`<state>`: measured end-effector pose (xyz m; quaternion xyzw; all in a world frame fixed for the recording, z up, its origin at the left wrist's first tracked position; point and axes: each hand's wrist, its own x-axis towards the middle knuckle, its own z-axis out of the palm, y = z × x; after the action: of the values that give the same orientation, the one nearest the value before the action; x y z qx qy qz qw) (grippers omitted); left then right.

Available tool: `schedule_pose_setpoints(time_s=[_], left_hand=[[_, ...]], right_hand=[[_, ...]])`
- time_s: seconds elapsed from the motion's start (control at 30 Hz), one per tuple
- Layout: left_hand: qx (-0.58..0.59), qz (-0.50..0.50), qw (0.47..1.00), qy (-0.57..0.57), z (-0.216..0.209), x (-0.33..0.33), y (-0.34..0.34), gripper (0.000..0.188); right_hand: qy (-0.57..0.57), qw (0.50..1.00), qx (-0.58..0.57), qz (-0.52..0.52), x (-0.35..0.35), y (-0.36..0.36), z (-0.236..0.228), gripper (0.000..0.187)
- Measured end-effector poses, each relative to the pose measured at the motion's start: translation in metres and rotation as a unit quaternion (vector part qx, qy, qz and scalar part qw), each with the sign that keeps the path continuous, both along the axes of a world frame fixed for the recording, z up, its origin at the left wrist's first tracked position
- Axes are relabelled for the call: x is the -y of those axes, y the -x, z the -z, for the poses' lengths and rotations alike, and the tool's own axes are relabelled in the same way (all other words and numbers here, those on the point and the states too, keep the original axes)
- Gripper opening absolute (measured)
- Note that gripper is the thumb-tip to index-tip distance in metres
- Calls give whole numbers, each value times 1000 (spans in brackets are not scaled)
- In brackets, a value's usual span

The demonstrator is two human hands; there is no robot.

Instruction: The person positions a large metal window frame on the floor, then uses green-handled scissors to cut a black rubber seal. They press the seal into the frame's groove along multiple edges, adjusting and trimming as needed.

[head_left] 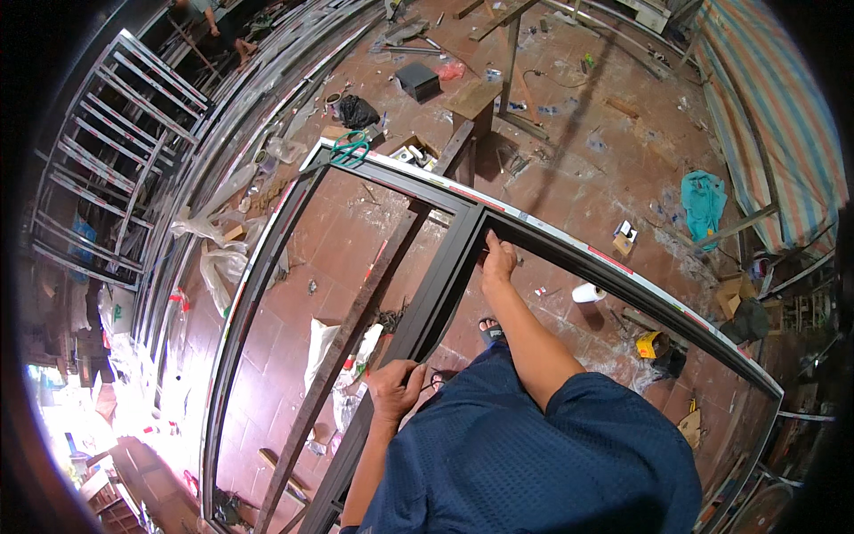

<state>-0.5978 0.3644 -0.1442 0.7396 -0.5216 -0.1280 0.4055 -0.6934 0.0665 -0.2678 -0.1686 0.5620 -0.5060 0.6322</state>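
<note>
Left hand [394, 388] grips the dark frame's middle bar [442, 283] low down; right hand [497, 260] clasps its top corner.

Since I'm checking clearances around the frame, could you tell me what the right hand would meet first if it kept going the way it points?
The right hand points up-frame at the dark frame's top rail, which its fingertips seem already to touch; depth is unclear.

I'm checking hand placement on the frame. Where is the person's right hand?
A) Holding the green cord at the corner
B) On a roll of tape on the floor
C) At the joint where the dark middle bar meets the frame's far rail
C: the right hand grips the dark frame where the middle bar meets the far rail, while the left hand holds that bar lower down.
</note>
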Motion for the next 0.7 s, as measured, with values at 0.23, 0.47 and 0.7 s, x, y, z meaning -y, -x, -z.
schedule_pose_setpoints(time_s=[0.23, 0.47, 0.7], left_hand=[[15, -31, 999, -41, 0, 6, 3, 10], [48, -68, 993, -87, -2, 15, 9, 14], [61, -114, 983, -132, -3, 14, 15, 16]], right_hand=[[-26, 980, 165, -105, -3, 35, -4, 20], [-48, 965, 210, -149, 2, 45, 15, 12], [-88, 934, 286, -198, -8, 47, 40, 11]])
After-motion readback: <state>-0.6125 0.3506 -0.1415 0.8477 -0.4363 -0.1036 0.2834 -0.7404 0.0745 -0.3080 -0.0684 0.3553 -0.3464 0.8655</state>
